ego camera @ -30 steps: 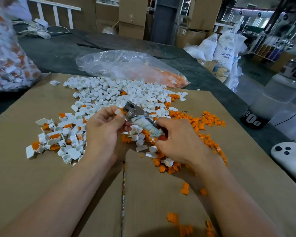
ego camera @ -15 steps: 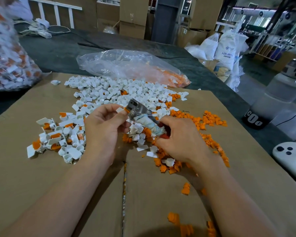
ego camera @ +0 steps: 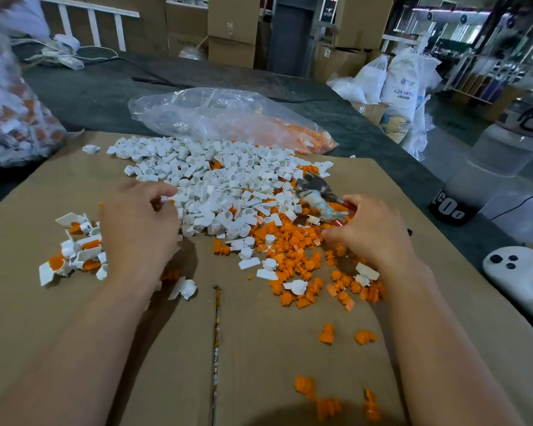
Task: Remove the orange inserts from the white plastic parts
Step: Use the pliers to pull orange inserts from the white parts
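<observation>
2 hands low over cardboard sheet point(ego camera: 74, 302), apart. Left hand point(ego camera: 139, 222), left of centre, fingers curled loosely at edge of emptied white parts pile point(ego camera: 216, 182); pinching anything, cannot tell. Right hand point(ego camera: 366, 229), right of centre, closed around pliers point(ego camera: 316, 192). Unprocessed parts with orange inserts point(ego camera: 74, 250) cluster at far left; pulled orange inserts point(ego camera: 293, 244) heap centre. Step: between pieces. Next: left hand fetches filled part, brings it to pliers.

My view: parts point(ego camera: 216, 186) heaped mid-cardboard point(ego camera: 290, 348); inserts point(ego camera: 293, 244) at 4 o'clock of them; bag point(ego camera: 222, 118) at 12.
</observation>
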